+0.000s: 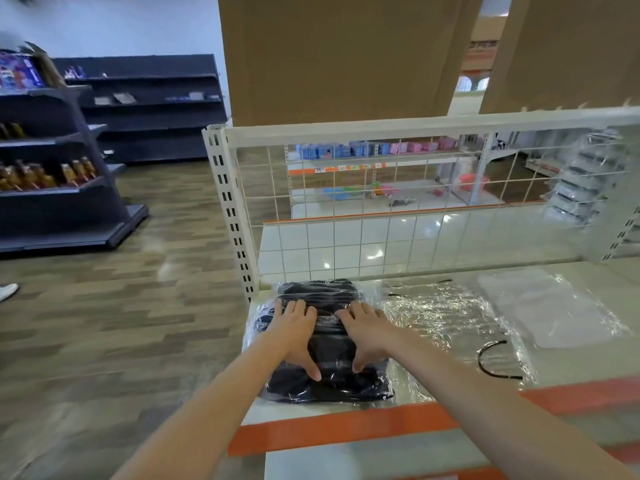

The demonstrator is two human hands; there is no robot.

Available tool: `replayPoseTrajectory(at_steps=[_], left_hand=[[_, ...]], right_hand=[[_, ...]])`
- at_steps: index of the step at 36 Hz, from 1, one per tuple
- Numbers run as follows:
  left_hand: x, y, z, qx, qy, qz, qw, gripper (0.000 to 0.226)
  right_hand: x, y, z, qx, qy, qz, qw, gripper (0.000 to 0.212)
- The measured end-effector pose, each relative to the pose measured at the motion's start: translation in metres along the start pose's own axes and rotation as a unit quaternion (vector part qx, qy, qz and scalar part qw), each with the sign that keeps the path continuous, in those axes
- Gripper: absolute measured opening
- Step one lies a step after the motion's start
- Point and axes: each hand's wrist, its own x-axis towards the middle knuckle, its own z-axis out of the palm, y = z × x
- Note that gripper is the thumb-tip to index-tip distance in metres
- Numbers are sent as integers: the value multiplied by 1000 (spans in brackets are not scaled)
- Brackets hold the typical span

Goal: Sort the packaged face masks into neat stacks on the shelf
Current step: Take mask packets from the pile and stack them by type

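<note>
Black masks (329, 341), a stack in clear wrap, lie at the left end of the shelf (571, 362), against the wire grid (415, 209) at the back and just short of the orange edge strip (346, 427) at the front.

Left hand (294, 332): flat on top of the black masks, left half. Fingers straight and slightly spread, tips toward the grid, thumb splayed out toward the orange strip. Pressing, not gripping.

Right hand (365, 332): flat on the same stack, right half, just beside the left hand but not touching it. Fingers straight and slightly apart, thumb angled down and inward. Pressing, not gripping.

Right of the black masks, touching or nearly touching them, lie clear-wrapped white masks (446, 323) with black ear loops showing. Further right of these lies another clear pack (550, 310), contents pale and indistinct.

Behind the grid, right of the black masks and well apart, hanging packs (585, 181) show, blurred.
</note>
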Motion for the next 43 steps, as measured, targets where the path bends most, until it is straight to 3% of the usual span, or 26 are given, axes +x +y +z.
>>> replayPoseTrajectory(at_steps=[8,11,15,18,21,23,29,35,39,43], left_hand=[[-6,4,-4,8,18,16,1000,115],[-10,7,-9,-7,32,13,999,93],[-18,12,-12,3,114,5,993,94],[-23,12,-7,-11,191,4,982,94],[-28,7,0,-10,141,8,990,110],[-31,3,3,4,102,2,995,115],[-43,-5,4,8,61,-7,998,106],[-49,-1,4,21,147,-23,989,67],[-48,2,9,0,122,-15,992,84],[-42,-2,3,-19,108,-1,994,89]], right_hand=[[-16,-1,-6,53,3,-31,998,93],[-20,-4,-7,57,28,-40,997,76],[-24,-3,-10,43,104,-55,992,69],[-28,4,-9,25,127,-58,990,82],[-32,6,-7,22,67,-52,996,107],[-29,5,-4,44,35,-49,997,110],[-27,6,2,63,8,-50,997,71],[-24,10,-3,23,75,-54,995,58],[-24,14,-9,77,-1,-68,995,63],[-19,12,-14,113,-9,-77,991,61]])
